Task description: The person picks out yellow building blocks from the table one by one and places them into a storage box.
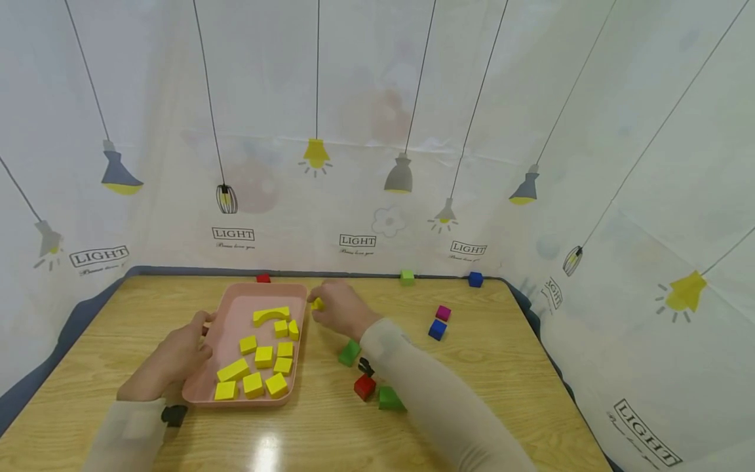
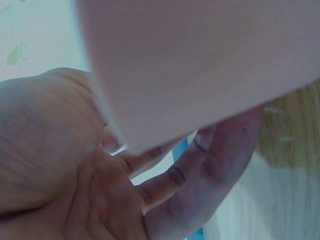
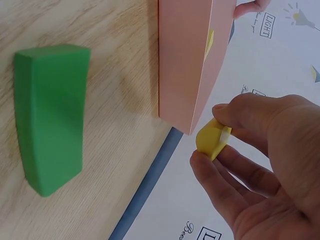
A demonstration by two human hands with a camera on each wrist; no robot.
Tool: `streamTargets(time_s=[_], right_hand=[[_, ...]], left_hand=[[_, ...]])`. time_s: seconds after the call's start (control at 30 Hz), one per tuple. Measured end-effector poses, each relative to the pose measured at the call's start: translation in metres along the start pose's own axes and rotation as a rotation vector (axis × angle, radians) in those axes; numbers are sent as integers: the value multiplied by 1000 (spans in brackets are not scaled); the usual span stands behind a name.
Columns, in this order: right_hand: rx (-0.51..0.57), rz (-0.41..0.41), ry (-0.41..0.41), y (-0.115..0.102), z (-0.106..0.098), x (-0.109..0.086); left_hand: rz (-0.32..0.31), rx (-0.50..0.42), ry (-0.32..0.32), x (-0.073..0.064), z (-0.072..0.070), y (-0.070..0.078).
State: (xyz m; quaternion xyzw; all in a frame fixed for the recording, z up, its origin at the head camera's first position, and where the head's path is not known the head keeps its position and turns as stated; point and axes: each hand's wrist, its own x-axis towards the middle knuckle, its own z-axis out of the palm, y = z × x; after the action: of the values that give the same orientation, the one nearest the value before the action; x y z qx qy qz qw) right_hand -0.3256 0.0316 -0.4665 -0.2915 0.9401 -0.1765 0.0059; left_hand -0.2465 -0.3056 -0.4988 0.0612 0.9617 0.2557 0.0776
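My right hand (image 1: 342,307) pinches a small yellow block (image 3: 212,139) between thumb and fingertips, just beyond the right rim of a pink tray (image 1: 302,354). The block has a curved side. At the tray's left side, my left hand (image 1: 179,351) holds the rim; in the left wrist view its fingers (image 2: 227,155) curl beneath the tray. Several yellow blocks lie in the tray, among them an arch (image 1: 271,315), a long block (image 1: 233,370) and a cube (image 1: 253,385). A green block (image 3: 52,117) with a curved face lies on the table below my right hand.
Near my right forearm are a red cube (image 1: 365,387) and another green block (image 1: 390,398). Farther right lie a magenta cube (image 1: 444,313) and a blue cube (image 1: 437,330). Along the back edge sit a red block (image 1: 263,278), a light green cube (image 1: 407,278) and another blue cube (image 1: 475,280).
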Motion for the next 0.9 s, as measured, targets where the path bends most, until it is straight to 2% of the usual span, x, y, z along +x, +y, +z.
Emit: streamTargets(time_s=[0.33,0.73,0.9], right_hand=[[-27,-37,-6,-18,8,7],[-73,-69,-55,-46,19,13],[-93,-108,-77,-55,25,17]], left_hand=[[2,-8,-3,-1,0,1],[14,3,-3,0,1,-1],[15,1,-3,2,1,-3]])
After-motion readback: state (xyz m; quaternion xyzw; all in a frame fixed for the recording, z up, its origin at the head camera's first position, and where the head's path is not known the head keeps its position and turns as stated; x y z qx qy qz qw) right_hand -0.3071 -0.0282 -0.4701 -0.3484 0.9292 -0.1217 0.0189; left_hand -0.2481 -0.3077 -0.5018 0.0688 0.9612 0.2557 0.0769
